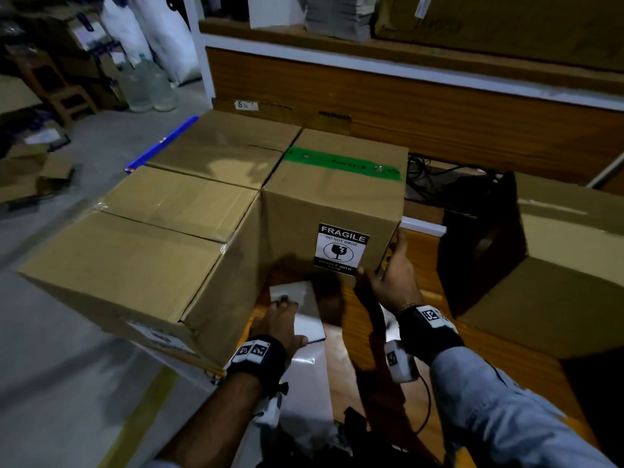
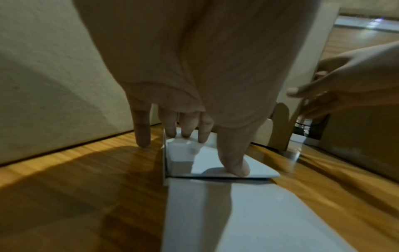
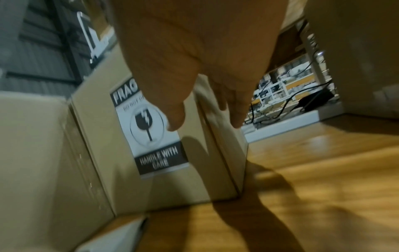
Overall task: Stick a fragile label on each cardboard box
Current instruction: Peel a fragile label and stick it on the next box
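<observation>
Left hand [image 1: 277, 320] flat, fingers straight on label sheets [image 2: 215, 160], lift one corner cleanly; right hand [image 1: 391, 275], seemingly loose, steadying labelled box [image 1: 332, 201].

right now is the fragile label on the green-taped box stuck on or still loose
Stuck on: the fragile label lies flat on the box's front face, no hand holding it.

Matt brown cardboard is seen on the box [image 1: 332, 197], sealed with glossy green tape [image 1: 341, 162]. The fragile label [image 1: 341, 248] is smooth printed paper. The white sheets [image 2: 224, 163] look glossy; the wooden surface [image 2: 75, 179] is polished.
</observation>
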`<state>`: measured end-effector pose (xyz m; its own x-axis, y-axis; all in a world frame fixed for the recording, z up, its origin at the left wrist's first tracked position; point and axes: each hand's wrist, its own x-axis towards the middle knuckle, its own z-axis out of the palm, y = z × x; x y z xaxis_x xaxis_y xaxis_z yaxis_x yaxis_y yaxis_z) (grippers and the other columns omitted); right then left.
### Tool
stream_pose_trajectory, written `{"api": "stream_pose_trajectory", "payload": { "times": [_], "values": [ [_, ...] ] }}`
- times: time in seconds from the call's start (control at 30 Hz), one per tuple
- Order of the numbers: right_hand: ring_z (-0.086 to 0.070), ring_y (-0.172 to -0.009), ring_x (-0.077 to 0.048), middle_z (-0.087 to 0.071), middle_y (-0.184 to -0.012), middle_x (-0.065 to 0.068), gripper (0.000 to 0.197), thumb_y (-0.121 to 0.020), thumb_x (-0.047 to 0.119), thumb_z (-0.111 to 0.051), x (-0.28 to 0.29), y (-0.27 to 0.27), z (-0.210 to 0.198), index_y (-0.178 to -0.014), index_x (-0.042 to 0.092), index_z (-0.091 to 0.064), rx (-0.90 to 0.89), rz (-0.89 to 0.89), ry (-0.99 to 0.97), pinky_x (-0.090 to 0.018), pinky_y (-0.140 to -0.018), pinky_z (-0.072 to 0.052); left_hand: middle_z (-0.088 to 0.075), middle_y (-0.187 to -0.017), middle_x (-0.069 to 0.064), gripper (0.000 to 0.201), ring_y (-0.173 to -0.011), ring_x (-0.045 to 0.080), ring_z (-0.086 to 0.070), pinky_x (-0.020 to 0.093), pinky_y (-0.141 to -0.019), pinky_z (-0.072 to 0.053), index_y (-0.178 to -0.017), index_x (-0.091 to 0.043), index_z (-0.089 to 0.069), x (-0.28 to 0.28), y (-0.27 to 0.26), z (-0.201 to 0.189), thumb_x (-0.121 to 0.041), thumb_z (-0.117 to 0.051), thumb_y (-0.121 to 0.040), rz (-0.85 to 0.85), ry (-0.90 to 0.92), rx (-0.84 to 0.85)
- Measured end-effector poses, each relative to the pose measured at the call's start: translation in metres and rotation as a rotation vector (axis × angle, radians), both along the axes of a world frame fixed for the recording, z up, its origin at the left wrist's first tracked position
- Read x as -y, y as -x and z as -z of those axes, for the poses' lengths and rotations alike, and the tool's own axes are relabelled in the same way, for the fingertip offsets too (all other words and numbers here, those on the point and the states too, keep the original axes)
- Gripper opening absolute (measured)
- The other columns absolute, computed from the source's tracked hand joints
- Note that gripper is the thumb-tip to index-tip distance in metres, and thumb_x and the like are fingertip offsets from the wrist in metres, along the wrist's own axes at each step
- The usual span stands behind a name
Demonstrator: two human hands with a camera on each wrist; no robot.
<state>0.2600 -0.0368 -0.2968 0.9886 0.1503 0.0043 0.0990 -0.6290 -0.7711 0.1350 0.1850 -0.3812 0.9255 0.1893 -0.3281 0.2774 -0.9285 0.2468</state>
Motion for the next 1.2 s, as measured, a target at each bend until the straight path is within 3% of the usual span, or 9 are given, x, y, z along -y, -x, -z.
{"api": "stream_pose_trajectory", "payload": {
  "times": [0.23,0.33,0.47,0.63,0.73,0.8,0.87,1.07,1.2],
  "values": [
    [-0.033,-0.152,-0.029,-0.027,-0.169,-0.01,0.11,-0.087,0.052,-0.076,0.021,0.023,-0.023,-0.165,0.02,-0.006,0.091,0.109,0.034,-0.052,-0.12,-0.036,-0.064,-0.129,0.001,0.05,-0.12,0.027,-0.06,0.05,-0.1,-0.051,-0.131,-0.028,-0.061,-0.002,-0.019,-0.028,-0.049,-0.068,-0.086,-0.101,0.177,0.282],
    [-0.043,-0.144,-0.027,-0.039,-0.162,-0.008,0.089,-0.093,0.056,-0.067,0.041,0.044,-0.043,-0.161,0.016,-0.026,0.176,0.121,0.079,-0.048,-0.117,-0.041,-0.071,-0.112,-0.006,0.026,-0.103,0.019,-0.067,0.044,-0.09,-0.057,-0.112,-0.03,-0.07,0.014,-0.021,-0.081,-0.039,-0.07,-0.088,-0.055,0.336,0.453],
    [-0.055,-0.128,-0.022,-0.056,-0.143,-0.008,0.058,-0.1,0.044,-0.063,0.088,0.084,-0.074,-0.147,0.013,-0.05,0.343,0.224,0.099,-0.03,-0.105,-0.042,-0.075,-0.103,0.007,0.028,-0.094,0.027,-0.07,0.039,-0.085,-0.057,-0.105,-0.01,-0.076,0.052,-0.019,-0.146,-0.028,-0.069,-0.085,0.101,0.487,0.687],
    [-0.066,-0.101,-0.02,-0.063,-0.129,-0.007,0.047,-0.1,0.044,-0.062,0.171,0.124,-0.087,-0.136,0.013,-0.059,0.435,0.464,0.144,-0.046,-0.091,-0.057,-0.07,-0.113,-0.005,0.024,-0.097,0.012,-0.06,0.025,-0.081,-0.047,-0.118,-0.025,-0.072,0.116,-0.015,-0.192,-0.032,-0.071,-0.094,0.325,0.511,0.685],
    [-0.063,-0.111,-0.025,-0.06,-0.135,-0.011,0.052,-0.101,0.046,-0.06,0.214,0.135,-0.095,-0.14,0.013,-0.055,0.35,0.606,0.202,-0.044,-0.098,-0.053,-0.064,-0.133,0.001,0.03,-0.119,0.02,-0.059,0.029,-0.096,-0.047,-0.122,-0.022,-0.07,0.161,-0.016,-0.202,-0.03,-0.073,-0.093,0.432,0.58,0.69],
    [-0.058,-0.123,-0.033,-0.056,-0.14,-0.016,0.057,-0.101,0.047,-0.06,0.239,0.135,-0.098,-0.143,0.01,-0.051,0.28,0.683,0.207,-0.043,-0.103,-0.046,-0.045,-0.156,0.005,0.035,-0.142,0.023,-0.042,0.033,-0.113,-0.037,-0.126,-0.022,-0.066,0.192,-0.022,-0.202,-0.028,-0.073,-0.093,0.418,0.594,0.644],
    [-0.051,-0.132,-0.038,-0.051,-0.146,-0.02,0.065,-0.1,0.048,-0.061,0.261,0.13,-0.1,-0.149,0.008,-0.044,0.222,0.736,0.184,-0.042,-0.108,-0.041,-0.028,-0.166,0.004,0.039,-0.15,0.024,-0.03,0.032,-0.115,-0.029,-0.131,-0.024,-0.062,0.22,-0.03,-0.202,-0.03,-0.073,-0.094,0.381,0.608,0.602],
    [-0.039,-0.142,-0.041,-0.031,-0.159,-0.022,0.095,-0.096,0.055,-0.064,0.309,0.096,-0.095,-0.165,0.017,-0.011,0.157,0.693,0.122,-0.049,-0.116,-0.037,-0.043,-0.158,0.008,0.067,-0.144,0.029,-0.041,0.046,-0.115,-0.041,-0.151,-0.022,-0.039,0.285,-0.075,-0.185,-0.041,-0.07,-0.094,0.316,0.675,0.548],
    [-0.035,-0.146,-0.04,-0.027,-0.161,-0.019,0.103,-0.093,0.056,-0.067,0.327,0.08,-0.087,-0.166,0.02,-0.003,0.134,0.635,0.049,-0.048,-0.118,-0.034,-0.043,-0.158,0.011,0.087,-0.143,0.031,-0.043,0.047,-0.114,-0.042,-0.162,-0.019,-0.016,0.313,-0.089,-0.172,-0.047,-0.065,-0.097,0.181,0.706,0.481]
  ]
}}
